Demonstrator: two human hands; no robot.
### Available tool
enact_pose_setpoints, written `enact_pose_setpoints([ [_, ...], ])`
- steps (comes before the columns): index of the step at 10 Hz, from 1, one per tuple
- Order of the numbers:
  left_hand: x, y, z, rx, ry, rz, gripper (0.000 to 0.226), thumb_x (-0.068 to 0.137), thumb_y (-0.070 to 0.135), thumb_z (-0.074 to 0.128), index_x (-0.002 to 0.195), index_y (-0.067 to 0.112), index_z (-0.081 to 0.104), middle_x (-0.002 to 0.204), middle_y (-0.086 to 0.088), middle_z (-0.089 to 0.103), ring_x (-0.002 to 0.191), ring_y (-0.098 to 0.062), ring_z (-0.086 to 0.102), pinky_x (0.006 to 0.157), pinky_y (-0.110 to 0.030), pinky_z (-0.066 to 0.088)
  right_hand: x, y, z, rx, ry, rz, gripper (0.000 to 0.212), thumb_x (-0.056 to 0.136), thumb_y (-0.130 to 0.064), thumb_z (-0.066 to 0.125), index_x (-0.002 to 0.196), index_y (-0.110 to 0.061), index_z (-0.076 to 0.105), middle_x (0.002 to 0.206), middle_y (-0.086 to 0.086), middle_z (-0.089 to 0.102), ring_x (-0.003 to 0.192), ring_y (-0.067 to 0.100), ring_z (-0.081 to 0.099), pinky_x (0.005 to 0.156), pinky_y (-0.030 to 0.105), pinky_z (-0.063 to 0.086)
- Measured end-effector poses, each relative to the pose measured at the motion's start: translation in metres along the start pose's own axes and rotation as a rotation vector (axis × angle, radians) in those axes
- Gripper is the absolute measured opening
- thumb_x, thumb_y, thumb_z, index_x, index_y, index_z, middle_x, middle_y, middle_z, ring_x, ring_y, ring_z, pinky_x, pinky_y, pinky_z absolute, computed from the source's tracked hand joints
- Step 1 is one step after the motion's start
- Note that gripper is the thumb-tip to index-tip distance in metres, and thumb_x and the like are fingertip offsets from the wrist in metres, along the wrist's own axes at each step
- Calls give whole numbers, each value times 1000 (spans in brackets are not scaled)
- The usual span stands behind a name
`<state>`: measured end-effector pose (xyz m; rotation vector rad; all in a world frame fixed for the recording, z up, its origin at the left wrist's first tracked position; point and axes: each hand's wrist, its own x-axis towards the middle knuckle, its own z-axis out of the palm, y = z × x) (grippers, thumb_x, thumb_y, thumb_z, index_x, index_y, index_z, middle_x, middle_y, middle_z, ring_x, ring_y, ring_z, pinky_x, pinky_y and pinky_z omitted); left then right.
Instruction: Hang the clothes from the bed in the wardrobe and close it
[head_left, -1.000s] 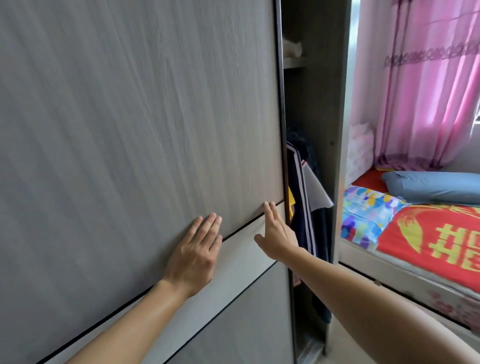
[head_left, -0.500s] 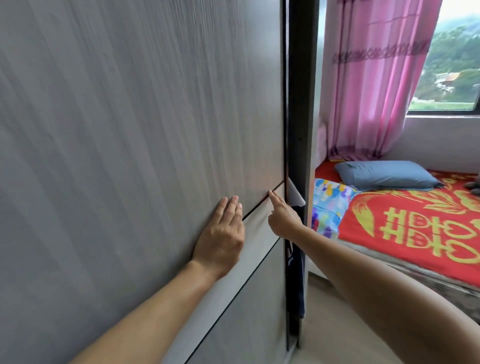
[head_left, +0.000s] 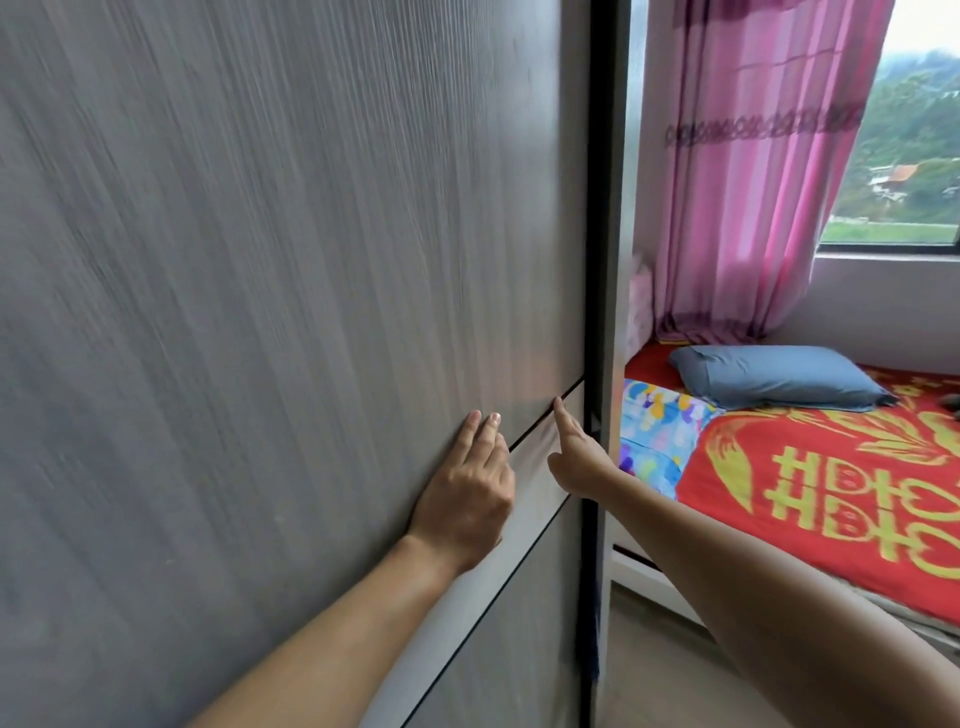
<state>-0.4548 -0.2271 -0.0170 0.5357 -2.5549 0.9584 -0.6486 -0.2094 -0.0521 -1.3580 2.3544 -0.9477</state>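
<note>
The grey wood-grain sliding wardrobe door (head_left: 291, 291) fills the left of the view, and its right edge almost meets the wardrobe's side frame (head_left: 613, 260). My left hand (head_left: 467, 499) lies flat on the door with fingers straight, across the pale band. My right hand (head_left: 574, 457) touches the door near its right edge with fingers extended. A thin strip of dark cloth (head_left: 589, 649) shows in the narrow gap low down. The hanging clothes inside are hidden.
To the right stands a bed (head_left: 831, 493) with a red and yellow cover, a blue pillow (head_left: 774, 376) and a multicoloured pillow (head_left: 660, 441). A pink curtain (head_left: 753, 182) hangs by the window behind it. A strip of floor (head_left: 654, 660) lies between wardrobe and bed.
The door has slid right under both hands. The wide gap showing hanging clothes has shrunk to a sliver, and the white cloth at the edge is gone from sight.
</note>
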Motion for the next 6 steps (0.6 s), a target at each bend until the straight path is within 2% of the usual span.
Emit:
enact_pose_setpoints([
  [1,11,3,5,0,-17,-5,33,67,13,57,93,-2,69,115,-27,62,125,-41,48,112,-51,22,13,8,-8,5,-34,-3,89,88,0,42,154,-30,-10,163,-1,0,143,27,30,105,33,40],
  [3,13,5,12,45,-28,-10,33,68,14,60,96,-1,68,116,-25,62,125,-41,48,113,-51,22,27,22,-18,39,-115,-18,92,88,1,44,153,-32,-12,163,0,-2,146,26,24,104,30,38],
  [4,14,6,10,16,-32,-11,34,70,15,54,97,0,69,115,-22,63,124,-39,49,112,-50,23,34,24,-32,-26,-141,-24,90,89,-12,55,155,-28,-3,161,4,18,140,26,36,104,30,38],
  [5,14,7,4,-15,-26,-3,34,74,16,44,92,3,70,112,-19,64,121,-36,53,110,-48,27,34,15,-57,-149,-79,-69,71,87,-20,59,151,-22,29,146,9,46,127,27,49,99,30,43],
  [6,23,2,-6,-30,18,-3,26,74,19,45,83,9,67,103,-16,65,108,-33,59,101,-44,35,31,-8,-87,-67,168,-183,48,83,-22,58,131,-26,57,123,2,65,111,23,60,92,32,49],
])
